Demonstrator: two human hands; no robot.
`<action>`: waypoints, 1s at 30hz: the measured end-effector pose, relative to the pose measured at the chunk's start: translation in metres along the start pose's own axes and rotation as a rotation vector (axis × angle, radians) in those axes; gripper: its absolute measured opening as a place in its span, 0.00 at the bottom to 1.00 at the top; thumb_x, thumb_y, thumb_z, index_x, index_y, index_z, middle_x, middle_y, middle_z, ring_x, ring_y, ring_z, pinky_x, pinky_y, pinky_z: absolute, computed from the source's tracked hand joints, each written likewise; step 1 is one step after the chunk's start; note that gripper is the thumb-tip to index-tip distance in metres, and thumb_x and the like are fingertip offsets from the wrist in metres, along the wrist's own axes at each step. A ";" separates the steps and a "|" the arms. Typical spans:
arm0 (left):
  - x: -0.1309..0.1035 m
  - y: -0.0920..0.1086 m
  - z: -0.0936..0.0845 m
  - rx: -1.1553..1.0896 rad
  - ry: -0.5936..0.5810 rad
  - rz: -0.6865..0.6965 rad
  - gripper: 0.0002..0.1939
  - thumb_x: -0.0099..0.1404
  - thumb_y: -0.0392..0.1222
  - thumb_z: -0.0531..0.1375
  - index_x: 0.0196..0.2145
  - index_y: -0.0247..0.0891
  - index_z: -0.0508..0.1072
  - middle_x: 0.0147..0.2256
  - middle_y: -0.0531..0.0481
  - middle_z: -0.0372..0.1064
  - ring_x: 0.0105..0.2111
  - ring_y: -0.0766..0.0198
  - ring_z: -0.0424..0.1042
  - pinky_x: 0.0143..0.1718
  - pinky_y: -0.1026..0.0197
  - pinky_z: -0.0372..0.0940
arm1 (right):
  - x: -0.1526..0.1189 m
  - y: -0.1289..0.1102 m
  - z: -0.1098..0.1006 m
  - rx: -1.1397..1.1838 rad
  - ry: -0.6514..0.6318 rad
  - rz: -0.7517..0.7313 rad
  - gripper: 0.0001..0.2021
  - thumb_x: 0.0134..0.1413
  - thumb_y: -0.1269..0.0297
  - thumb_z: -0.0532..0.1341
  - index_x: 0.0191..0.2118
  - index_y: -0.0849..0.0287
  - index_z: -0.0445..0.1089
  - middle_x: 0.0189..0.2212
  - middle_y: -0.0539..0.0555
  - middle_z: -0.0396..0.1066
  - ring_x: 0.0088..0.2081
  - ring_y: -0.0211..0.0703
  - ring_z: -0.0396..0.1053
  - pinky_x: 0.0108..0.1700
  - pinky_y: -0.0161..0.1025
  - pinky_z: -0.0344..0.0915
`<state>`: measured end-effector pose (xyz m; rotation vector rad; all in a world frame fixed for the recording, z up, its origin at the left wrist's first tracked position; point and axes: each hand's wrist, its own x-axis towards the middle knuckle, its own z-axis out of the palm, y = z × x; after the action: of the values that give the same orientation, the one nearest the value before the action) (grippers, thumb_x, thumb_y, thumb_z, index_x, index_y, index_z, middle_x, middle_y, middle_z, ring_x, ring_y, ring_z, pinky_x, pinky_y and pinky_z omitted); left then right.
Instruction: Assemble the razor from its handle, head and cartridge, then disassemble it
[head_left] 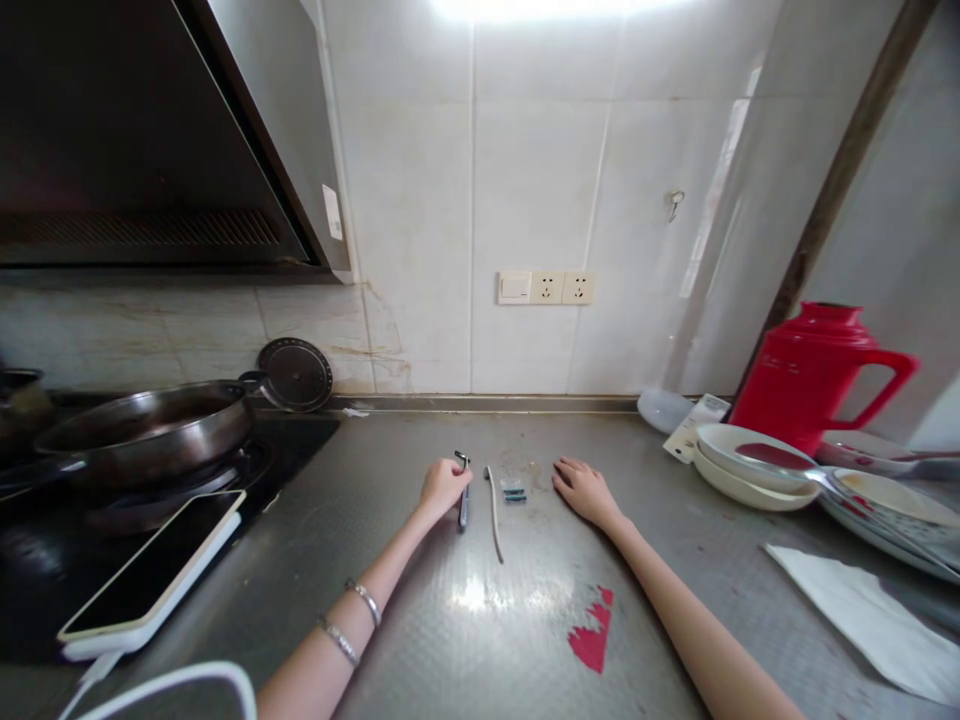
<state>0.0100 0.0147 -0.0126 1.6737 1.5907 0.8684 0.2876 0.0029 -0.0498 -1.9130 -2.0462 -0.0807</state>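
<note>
Gripping a slim razor-like tool [463,516] near its top with the fingertips of the left hand [445,486], probably to control the small crosswise head. Pointing that head toward the wall, handle toward the body, at mid-counter; cannot tell whether touching the metal counter [405,620] or slightly raised. Just rightward, see a pale, slightly curved stick [494,515], lying roughly alongside the tool, perhaps for quick reach. Next, note a small packet with dark strips [514,493], seemingly set between both hands for access from either side. Then resting open and palm down with the right hand [586,490], apparently holding nothing, perhaps for support. Nearer the body, find a ragged red scrap [594,632], apart from the small items. Farther right, see stacked bowls [742,488] and a red flask [802,375], likely placed aside for working room.
</note>
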 end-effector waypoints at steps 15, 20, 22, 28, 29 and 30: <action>-0.010 0.000 0.001 -0.748 -0.003 -0.346 0.14 0.58 0.48 0.50 0.31 0.34 0.65 0.16 0.60 0.55 0.10 0.76 0.52 0.11 0.72 0.43 | 0.000 0.001 0.000 0.005 0.003 -0.007 0.21 0.57 0.57 0.47 0.52 0.57 0.65 0.55 0.58 0.61 0.56 0.50 0.56 0.53 0.47 0.53; -0.012 -0.001 0.006 -0.768 -0.085 -0.396 0.16 0.59 0.56 0.49 0.28 0.38 0.59 0.15 0.62 0.52 0.10 0.77 0.49 0.13 0.71 0.39 | 0.001 0.003 0.002 0.008 0.015 -0.005 0.21 0.57 0.56 0.47 0.52 0.56 0.65 0.55 0.58 0.61 0.56 0.49 0.56 0.53 0.46 0.53; -0.012 -0.002 0.007 -0.770 -0.111 -0.399 0.17 0.59 0.57 0.48 0.27 0.39 0.57 0.14 0.62 0.50 0.09 0.77 0.48 0.14 0.71 0.38 | 0.001 0.004 0.003 0.002 0.017 -0.007 0.21 0.57 0.56 0.47 0.52 0.56 0.65 0.54 0.58 0.61 0.56 0.49 0.56 0.53 0.46 0.53; -0.016 0.001 0.007 -0.771 -0.157 -0.364 0.17 0.60 0.57 0.48 0.26 0.40 0.54 0.12 0.63 0.45 0.09 0.76 0.45 0.14 0.71 0.36 | 0.001 0.004 0.003 -0.005 0.002 -0.011 0.22 0.57 0.56 0.47 0.52 0.56 0.65 0.54 0.58 0.61 0.56 0.49 0.56 0.53 0.48 0.53; -0.017 0.002 0.007 -0.775 -0.167 -0.358 0.17 0.60 0.57 0.48 0.25 0.40 0.54 0.12 0.64 0.44 0.09 0.76 0.45 0.15 0.71 0.36 | 0.001 0.004 0.003 -0.004 0.000 -0.011 0.22 0.57 0.56 0.47 0.52 0.56 0.65 0.55 0.58 0.61 0.56 0.49 0.56 0.53 0.48 0.53; -0.018 0.003 0.007 -0.779 -0.177 -0.351 0.17 0.60 0.57 0.48 0.25 0.40 0.54 0.12 0.64 0.44 0.09 0.76 0.44 0.15 0.71 0.36 | 0.001 0.004 0.003 -0.004 0.000 -0.011 0.22 0.57 0.56 0.46 0.52 0.56 0.65 0.55 0.58 0.61 0.56 0.49 0.56 0.53 0.48 0.53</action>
<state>0.0166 -0.0038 -0.0141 0.8640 1.1515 0.9528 0.2908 0.0047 -0.0528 -1.9047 -2.0577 -0.0873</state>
